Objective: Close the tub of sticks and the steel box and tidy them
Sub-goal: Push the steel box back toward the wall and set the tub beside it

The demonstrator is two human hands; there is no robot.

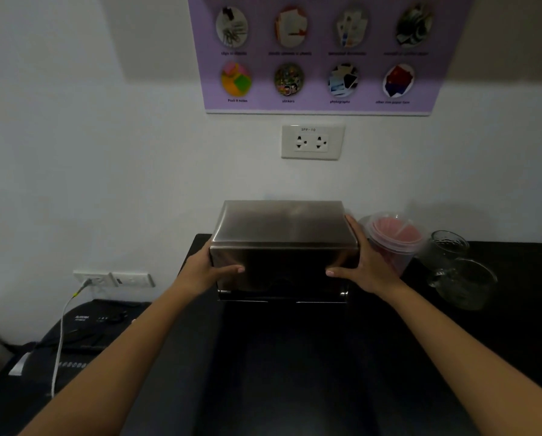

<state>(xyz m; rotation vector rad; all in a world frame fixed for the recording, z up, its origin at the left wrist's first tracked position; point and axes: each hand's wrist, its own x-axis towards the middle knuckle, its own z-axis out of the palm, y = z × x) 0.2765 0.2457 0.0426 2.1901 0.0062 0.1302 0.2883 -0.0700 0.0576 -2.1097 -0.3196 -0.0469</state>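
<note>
The steel box (284,234) stands at the back of the black counter (295,357), close to the wall, with its lid down. My left hand (205,267) grips its left side and my right hand (362,262) grips its right side, thumbs across the dark front face. Just right of the box stands the clear plastic tub (395,239) holding pink sticks, with a clear lid on top. My right hand lies between the box and the tub.
Two clear glass jars (449,247) (466,283) stand right of the tub. A black shredder (84,335) with a white cable sits lower left, plugged into a wall socket (90,280). Another socket (312,141) and a purple poster (320,51) hang on the wall.
</note>
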